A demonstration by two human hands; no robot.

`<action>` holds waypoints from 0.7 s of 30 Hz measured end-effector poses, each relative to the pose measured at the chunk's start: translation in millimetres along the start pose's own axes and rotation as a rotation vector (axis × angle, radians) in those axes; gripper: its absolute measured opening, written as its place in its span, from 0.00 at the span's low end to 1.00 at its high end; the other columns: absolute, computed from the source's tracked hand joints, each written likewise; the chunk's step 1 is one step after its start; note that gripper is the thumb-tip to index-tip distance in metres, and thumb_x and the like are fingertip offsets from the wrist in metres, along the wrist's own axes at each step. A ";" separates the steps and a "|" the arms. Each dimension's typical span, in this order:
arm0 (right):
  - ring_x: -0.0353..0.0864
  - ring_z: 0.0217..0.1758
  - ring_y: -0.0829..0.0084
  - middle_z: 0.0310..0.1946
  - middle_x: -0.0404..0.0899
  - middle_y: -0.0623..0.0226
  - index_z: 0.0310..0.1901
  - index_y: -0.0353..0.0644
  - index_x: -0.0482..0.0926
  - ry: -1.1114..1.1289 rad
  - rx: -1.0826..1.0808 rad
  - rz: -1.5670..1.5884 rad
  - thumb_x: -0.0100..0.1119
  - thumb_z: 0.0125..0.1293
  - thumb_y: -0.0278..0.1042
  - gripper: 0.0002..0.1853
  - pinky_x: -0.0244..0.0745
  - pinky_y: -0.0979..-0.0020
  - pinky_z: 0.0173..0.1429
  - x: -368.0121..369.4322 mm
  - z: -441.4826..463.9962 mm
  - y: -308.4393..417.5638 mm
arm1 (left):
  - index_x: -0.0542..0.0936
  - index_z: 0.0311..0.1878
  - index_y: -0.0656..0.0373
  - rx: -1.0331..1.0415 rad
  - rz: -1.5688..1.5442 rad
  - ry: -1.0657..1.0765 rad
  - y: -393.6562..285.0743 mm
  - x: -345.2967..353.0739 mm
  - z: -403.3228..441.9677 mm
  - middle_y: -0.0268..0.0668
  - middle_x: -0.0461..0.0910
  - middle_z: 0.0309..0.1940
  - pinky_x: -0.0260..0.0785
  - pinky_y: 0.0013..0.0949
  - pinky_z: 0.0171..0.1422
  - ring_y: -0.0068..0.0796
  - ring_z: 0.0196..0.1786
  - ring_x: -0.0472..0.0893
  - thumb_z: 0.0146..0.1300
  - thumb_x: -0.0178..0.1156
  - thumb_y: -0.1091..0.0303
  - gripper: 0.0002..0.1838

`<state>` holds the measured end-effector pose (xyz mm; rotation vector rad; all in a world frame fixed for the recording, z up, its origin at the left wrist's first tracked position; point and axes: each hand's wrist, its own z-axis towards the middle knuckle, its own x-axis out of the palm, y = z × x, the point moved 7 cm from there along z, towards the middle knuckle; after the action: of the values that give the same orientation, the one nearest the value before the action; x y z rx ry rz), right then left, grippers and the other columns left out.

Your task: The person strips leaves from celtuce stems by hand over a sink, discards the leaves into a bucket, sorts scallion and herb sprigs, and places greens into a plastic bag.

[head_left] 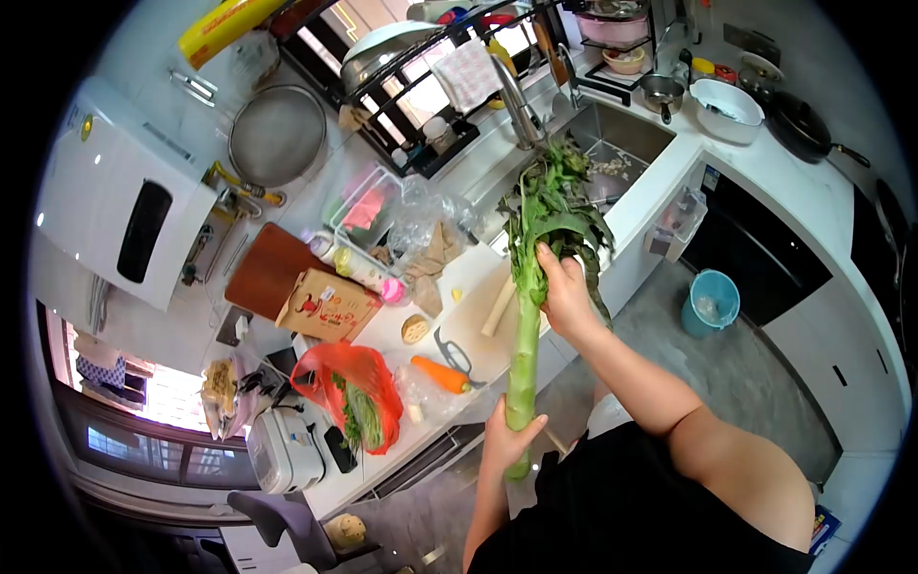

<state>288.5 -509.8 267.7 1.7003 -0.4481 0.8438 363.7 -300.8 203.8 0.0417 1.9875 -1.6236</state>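
A long celtuce [523,359] with a thick pale-green stem and dark leaves is held out over the counter's front edge. My left hand [509,435] is wrapped round the lower stem near its butt end. Higher up, my right hand [566,295] grips the stem where the leaves begin. The leaves spread toward the sink [626,139], partly covering it. Behind the stem, a pale stick-like piece [498,306] lies on the counter. Close by are a carrot [442,374], grey-handled scissors [455,352] and a cut lotus root piece [414,329].
A red plastic bag [384,421] with leafy greens sits left of the carrot, near a cardboard box [328,304]. The faucet [517,100] rises behind the sink. A white basin [727,110] stands beyond it. A blue bucket [710,302] is on the floor.
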 end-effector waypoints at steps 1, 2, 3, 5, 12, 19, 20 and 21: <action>0.67 0.19 0.82 0.19 0.72 0.73 0.24 0.38 0.73 0.016 -0.030 -0.120 0.49 0.67 0.43 0.19 0.60 0.78 0.21 -14.2 14.6 3.4 | 0.70 0.38 0.62 0.008 0.006 0.001 -6.8 8.5 10.7 0.44 0.76 0.27 0.69 0.36 0.37 0.38 0.30 0.78 0.46 0.68 0.64 0.20; 0.67 0.19 0.82 0.19 0.72 0.73 0.24 0.38 0.73 0.014 -0.036 -0.114 0.49 0.67 0.43 0.19 0.60 0.78 0.21 -21.1 29.9 5.3 | 0.70 0.38 0.62 0.038 0.061 -0.051 -16.8 14.3 20.3 0.43 0.76 0.26 0.69 0.36 0.36 0.36 0.30 0.78 0.46 0.68 0.63 0.20; 0.67 0.20 0.82 0.19 0.72 0.73 0.23 0.37 0.73 -0.013 -0.093 -0.111 0.48 0.67 0.43 0.19 0.60 0.77 0.21 -24.5 42.3 17.4 | 0.71 0.38 0.63 0.065 0.114 -0.104 -26.4 21.3 31.1 0.43 0.76 0.26 0.69 0.35 0.36 0.35 0.29 0.77 0.46 0.68 0.63 0.21; 0.67 0.21 0.81 0.17 0.71 0.72 0.21 0.35 0.74 -0.053 -0.093 -0.085 0.48 0.67 0.42 0.21 0.62 0.75 0.25 -36.7 67.1 37.9 | 0.71 0.39 0.63 0.050 0.109 -0.088 -32.5 43.6 60.1 0.41 0.76 0.27 0.69 0.35 0.36 0.34 0.29 0.77 0.47 0.68 0.63 0.21; 0.69 0.17 0.80 0.19 0.71 0.70 0.31 0.38 0.71 -0.118 0.025 -0.136 0.49 0.64 0.33 0.08 0.60 0.76 0.18 -91.6 196.8 75.5 | 0.69 0.45 0.63 -0.004 -0.122 0.014 -46.2 138.1 170.7 0.39 0.76 0.29 0.71 0.32 0.33 0.30 0.27 0.77 0.48 0.65 0.69 0.21; 0.67 0.21 0.77 0.30 0.73 0.64 0.42 0.37 0.71 0.124 0.370 0.256 0.48 0.65 0.30 0.08 0.60 0.76 0.22 -88.6 255.0 54.8 | 0.67 0.44 0.61 -0.323 -0.981 0.274 -84.5 187.5 225.8 0.39 0.70 0.20 0.70 0.32 0.25 0.32 0.22 0.73 0.46 0.62 0.68 0.22; 0.67 0.21 0.78 0.30 0.73 0.65 0.43 0.37 0.71 0.215 0.360 0.194 0.48 0.65 0.30 0.08 0.60 0.76 0.22 -86.0 256.3 56.8 | 0.67 0.44 0.61 -0.314 -1.074 0.341 -88.8 188.6 229.9 0.38 0.68 0.18 0.69 0.32 0.24 0.32 0.21 0.71 0.45 0.62 0.65 0.23; 0.68 0.22 0.78 0.31 0.74 0.67 0.43 0.39 0.72 0.184 0.361 0.070 0.48 0.66 0.33 0.09 0.60 0.77 0.22 -90.3 263.8 61.3 | 0.67 0.43 0.61 -0.302 -1.168 0.414 -92.8 190.6 231.9 0.38 0.67 0.17 0.68 0.31 0.23 0.32 0.21 0.70 0.44 0.62 0.62 0.24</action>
<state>266.4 -789.1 212.9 1.9198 -0.2394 1.1757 263.0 -597.4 178.7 -1.1803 2.7946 -2.0028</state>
